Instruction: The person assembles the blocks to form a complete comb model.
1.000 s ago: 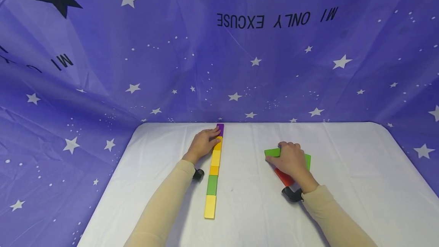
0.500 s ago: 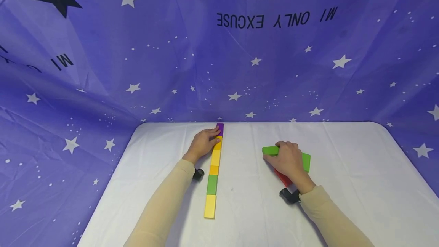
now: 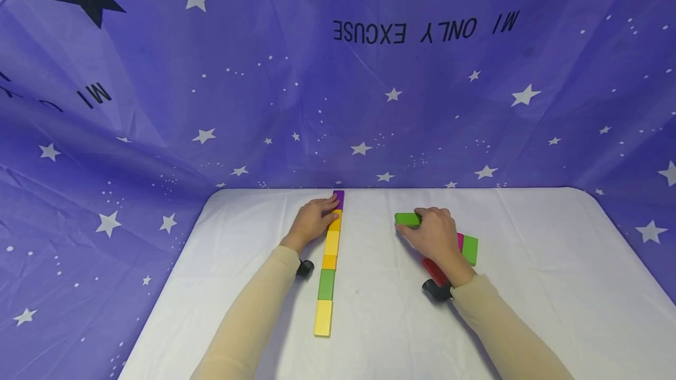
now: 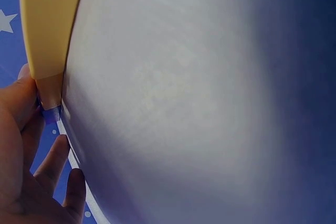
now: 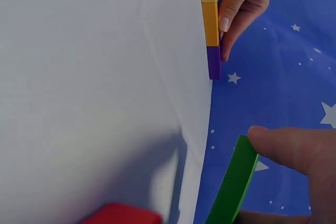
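Note:
A row of blocks runs from the table's back edge toward the front: a purple block (image 3: 338,200), an orange block (image 3: 335,224), then a pale yellow block (image 3: 331,243) and several more. My left hand (image 3: 310,223) lies along the left side of the row's far end, extended fingers by the purple block, thumb touching the orange one. Further right, my right hand (image 3: 435,233) pinches a green block (image 3: 407,219) between thumb and fingers. In the right wrist view this green block (image 5: 235,182) is tilted above the table, its lower end out of frame.
Under and beside my right hand lie a red block (image 3: 435,272), a magenta block (image 3: 460,242) and a light green block (image 3: 470,250). A white cloth covers the table (image 3: 375,309). Behind it hangs a purple curtain (image 3: 296,75) with stars. Each wrist wears a black camera.
My right hand has moved left and toward the back with the green block, away from the other blocks, and the magenta block has come into view. My left hand stays in place.

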Available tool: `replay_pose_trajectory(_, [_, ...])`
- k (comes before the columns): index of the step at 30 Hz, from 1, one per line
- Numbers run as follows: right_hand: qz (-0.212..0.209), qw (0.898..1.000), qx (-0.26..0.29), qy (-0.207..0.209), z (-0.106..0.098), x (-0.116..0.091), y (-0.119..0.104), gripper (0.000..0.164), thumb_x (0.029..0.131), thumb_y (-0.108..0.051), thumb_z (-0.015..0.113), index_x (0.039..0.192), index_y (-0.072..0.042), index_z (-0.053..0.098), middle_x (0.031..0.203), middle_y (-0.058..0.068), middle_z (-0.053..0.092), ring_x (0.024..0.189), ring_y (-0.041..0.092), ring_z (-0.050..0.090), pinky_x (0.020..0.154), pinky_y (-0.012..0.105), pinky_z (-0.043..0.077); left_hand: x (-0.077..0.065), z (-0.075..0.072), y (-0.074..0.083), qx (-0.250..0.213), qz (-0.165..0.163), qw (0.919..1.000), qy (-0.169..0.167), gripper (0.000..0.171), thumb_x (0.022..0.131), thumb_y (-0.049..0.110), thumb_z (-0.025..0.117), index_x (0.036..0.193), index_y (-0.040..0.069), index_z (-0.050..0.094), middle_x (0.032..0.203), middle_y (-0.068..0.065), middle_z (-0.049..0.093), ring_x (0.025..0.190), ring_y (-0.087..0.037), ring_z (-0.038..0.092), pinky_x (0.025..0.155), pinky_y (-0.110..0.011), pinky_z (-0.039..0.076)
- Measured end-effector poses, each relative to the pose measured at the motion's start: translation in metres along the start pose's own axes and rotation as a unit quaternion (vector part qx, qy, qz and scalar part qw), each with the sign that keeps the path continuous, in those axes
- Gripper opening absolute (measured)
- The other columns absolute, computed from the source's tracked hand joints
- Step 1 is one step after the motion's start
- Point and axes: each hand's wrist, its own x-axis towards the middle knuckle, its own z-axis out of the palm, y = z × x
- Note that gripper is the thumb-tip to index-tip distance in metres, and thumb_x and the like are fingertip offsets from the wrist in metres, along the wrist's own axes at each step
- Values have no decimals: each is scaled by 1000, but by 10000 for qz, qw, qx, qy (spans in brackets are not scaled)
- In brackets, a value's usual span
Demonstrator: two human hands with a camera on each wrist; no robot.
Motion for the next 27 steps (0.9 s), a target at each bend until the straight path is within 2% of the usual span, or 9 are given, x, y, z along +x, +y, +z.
replay_pose_trajectory(5, [0, 10000, -3, 32, 3, 9, -7, 66, 81, -46, 79, 121, 6, 69, 113, 27, 69, 103, 46, 57, 86, 54, 45, 0, 1, 0, -2, 31, 10000, -1, 44, 99, 26, 65, 140, 12, 59, 152, 3, 48, 140, -28, 45, 118, -47, 31])
replay_pose_trajectory(14, [-54, 9999, -84, -31, 10, 27, -22, 66, 81, -48, 76, 121, 4, 70, 108, 24, 71, 96, 41, 56, 79, 50, 45, -1, 0, 0, -15, 11, 10000, 20, 44, 99, 27, 64, 140, 12, 59, 152, 4, 48, 140, -28, 45, 118, -47, 31])
replay_pose_trajectory(22, [-31, 9999, -110, -67, 27, 42, -33, 62, 80, -48, 77, 116, 2, 72, 95, 20, 69, 91, 38, 54, 77, 47, 45, -1, -1, -1, -4, 47, 10000, 48, 43, 99, 26, 65, 140, 11, 60, 151, 3, 49, 139, -28, 46, 118, -46, 31])
replay_pose_trajectory(27, [-18, 9998, -193, -55, 36, 50, -40, 62, 80, -49, 78, 113, 2, 73, 93, 19, 69, 91, 37, 55, 78, 47, 45, 1, 0, -1, -16, 75, 10000, 40, 43, 99, 26, 65, 140, 12, 59, 151, 3, 49, 139, -28, 46, 118, -46, 32])
